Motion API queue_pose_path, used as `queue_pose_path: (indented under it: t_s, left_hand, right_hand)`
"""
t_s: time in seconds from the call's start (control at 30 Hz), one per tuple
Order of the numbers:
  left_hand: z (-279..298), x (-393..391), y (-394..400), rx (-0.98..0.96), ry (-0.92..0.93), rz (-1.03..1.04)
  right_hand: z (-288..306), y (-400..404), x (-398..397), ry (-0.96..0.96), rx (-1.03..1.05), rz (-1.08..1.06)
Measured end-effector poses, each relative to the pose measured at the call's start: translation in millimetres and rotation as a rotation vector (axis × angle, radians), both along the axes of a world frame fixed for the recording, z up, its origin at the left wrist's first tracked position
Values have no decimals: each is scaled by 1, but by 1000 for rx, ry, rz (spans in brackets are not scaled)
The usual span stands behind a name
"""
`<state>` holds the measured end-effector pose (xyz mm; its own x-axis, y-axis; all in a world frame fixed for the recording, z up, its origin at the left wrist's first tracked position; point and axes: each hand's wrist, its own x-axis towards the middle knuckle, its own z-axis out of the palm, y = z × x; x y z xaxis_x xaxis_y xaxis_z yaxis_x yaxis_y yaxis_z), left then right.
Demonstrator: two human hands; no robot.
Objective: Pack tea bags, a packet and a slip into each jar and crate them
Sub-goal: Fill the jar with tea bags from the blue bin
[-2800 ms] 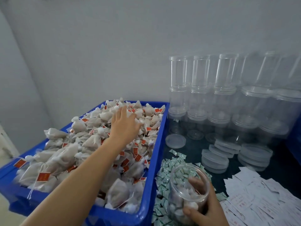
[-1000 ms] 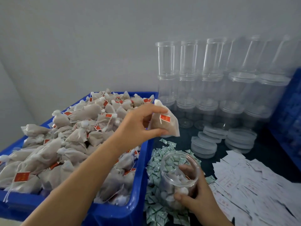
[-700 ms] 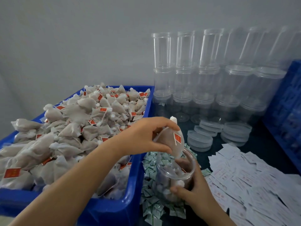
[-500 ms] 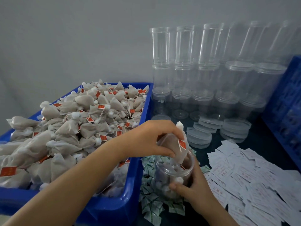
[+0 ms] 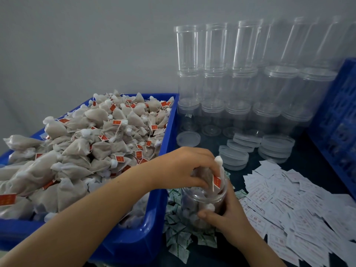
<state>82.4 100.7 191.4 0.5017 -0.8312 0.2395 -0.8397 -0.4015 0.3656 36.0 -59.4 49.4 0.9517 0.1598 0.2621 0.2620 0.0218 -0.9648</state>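
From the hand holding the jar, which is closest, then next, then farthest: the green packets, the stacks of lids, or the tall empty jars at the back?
Measured from the right hand:
1. Green packets, right beside it, under and left of the held jar.
2. Stacks of lids, farther back on the table.
3. Tall empty jars, at the back by the wall.

Blue bin [image 5: 165,143], red-tagged beige tea bags [image 5: 96,147]

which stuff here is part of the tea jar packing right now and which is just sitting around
In use:
- tea bag, pinched by the left hand
- jar, held by the right hand
- blue bin of tea bags

Waiting:
- green packets
- paper slips
- empty jars
- lids
- blue crate
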Motion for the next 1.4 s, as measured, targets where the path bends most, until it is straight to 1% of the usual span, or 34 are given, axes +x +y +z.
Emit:
queue_pose_path:
  t_s: [0.17, 0.37, 0.57, 0.77, 0.87, 1.0, 1.1, 1.2, 1.27, 1.33, 1.4]
  left_hand:
    - [1, 0, 1, 51, 24, -5]
    - [4, -2, 2, 100, 161, 30]
    - [0, 1, -1, 150, 41, 26]
    - [-1, 0, -1, 227, 89, 70]
    - [3, -3, 1, 198, 157, 29]
    - [10, -6, 3, 229, 401, 58]
    - [11, -6, 2, 245, 408, 39]
    - [10, -9, -3, 378, 361, -28]
    - [8, -11, -7, 503, 307, -80]
    - [6, -12, -10, 654, 246, -93]
    - [3, -11, -11, 755, 212, -85]
  right_hand:
    - [1, 1, 0, -3, 13, 12]
    - [2, 2, 0, -23, 14, 13]
    - [1, 1, 2, -47, 4, 18]
    - [2, 1, 1, -48, 1, 29]
    - [2, 1, 1, -57, 1, 30]
    - [-1, 0, 2, -43, 11, 41]
    - [0, 0, 2, -49, -9, 33]
    - [1, 0, 2, -45, -20, 33]
    - [1, -1, 2, -41, -35, 28]
    - [-2, -3, 2, -36, -57, 19]
    - [-3, -4, 3, -41, -102, 9]
